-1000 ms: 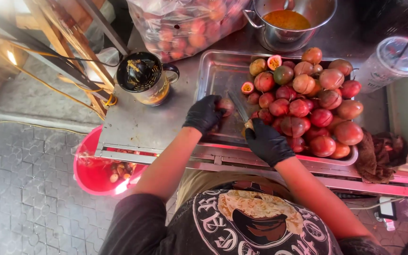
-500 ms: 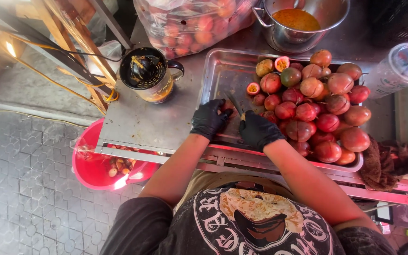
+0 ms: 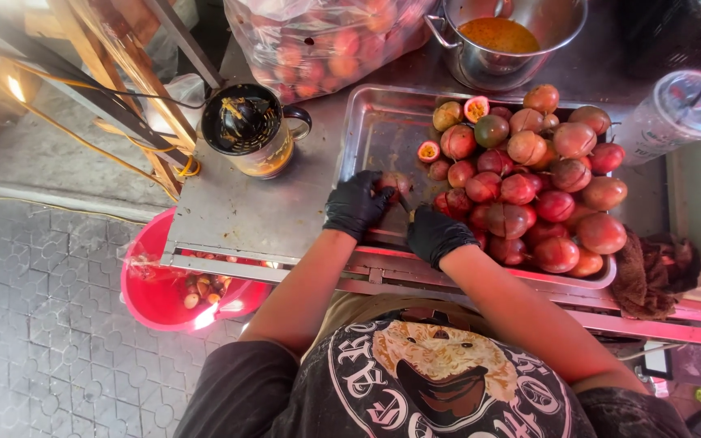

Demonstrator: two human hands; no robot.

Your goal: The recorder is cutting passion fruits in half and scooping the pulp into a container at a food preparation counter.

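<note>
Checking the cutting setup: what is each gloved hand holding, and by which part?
The left hand cups a round reddish fruit from its side. The right hand grips a knife by its hidden handle, blade toward the fruit.

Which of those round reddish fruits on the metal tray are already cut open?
Two cut fruit halves show pale rims and seedy pulp: one at the pile's far edge, one on the pile's left side. The others on the metal tray look whole.

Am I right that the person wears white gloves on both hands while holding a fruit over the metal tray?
Not quite. The head view shows black gloves on the left hand and right hand. The fruit is held over the metal tray.
</note>
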